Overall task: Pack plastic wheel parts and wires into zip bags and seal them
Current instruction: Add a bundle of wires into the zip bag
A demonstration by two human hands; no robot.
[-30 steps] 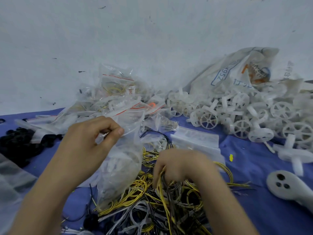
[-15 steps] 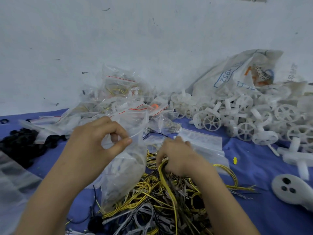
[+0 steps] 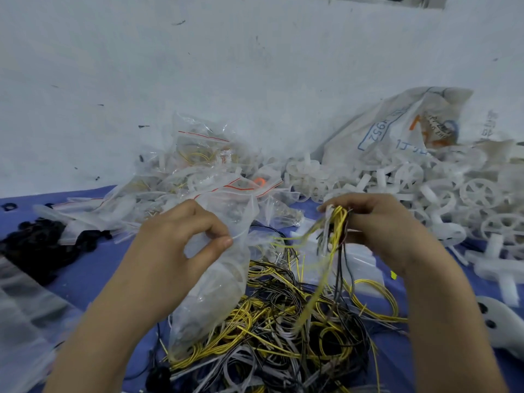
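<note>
Head view: the right hand (image 3: 377,222) has come up out of the wire pile (image 3: 297,321), where it was buried a second ago. It is now level with the mouth of the zip bag (image 3: 224,279), its fingers curled round a bundle of wires (image 3: 336,222). The bundle's yellow, black and white strands trail down, blurred, to the heap. The left hand (image 3: 175,245) keeps its place, thumb and forefinger pinching the rim of the clear bag. The bag hangs down onto the wires on the blue-covered counter (image 3: 93,276). Sealed filled bags (image 3: 198,171) lie heaped behind the left hand, as before. The white wheel parts (image 3: 425,188) spread along the right, in front of a printed sack (image 3: 397,129).
</note>
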